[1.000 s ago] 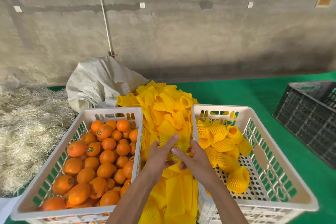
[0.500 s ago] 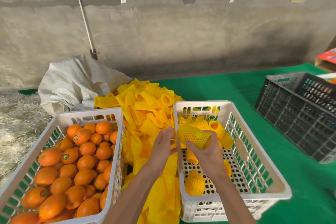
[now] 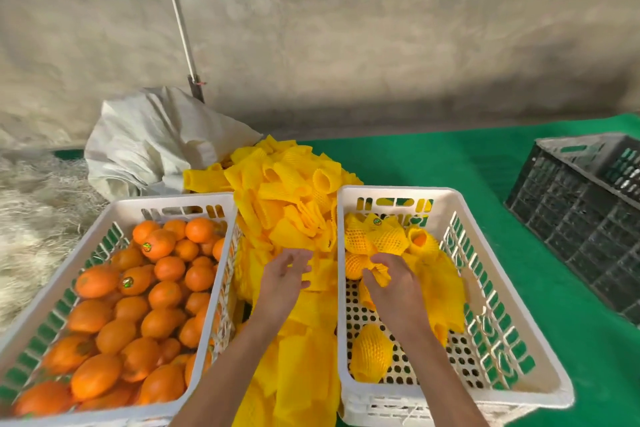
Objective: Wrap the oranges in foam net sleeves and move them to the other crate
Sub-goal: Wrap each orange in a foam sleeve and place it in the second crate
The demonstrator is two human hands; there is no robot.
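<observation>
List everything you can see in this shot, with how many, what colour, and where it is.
left crate: one, white, near left, full of fruit
bare oranges: dozens, orange, some stickered, in the left crate
right crate: one, white, near right, partly filled
wrapped oranges: several, in yellow foam net, in the right crate
loose foam sleeves: a heap, yellow, between the two crates
sack: one, white, behind the left crate
straw: a pile, pale, far left
black crate: one, far right on the green mat
left hand: open, over the sleeve heap
right hand: holding a wrapped orange inside the right crate
</observation>
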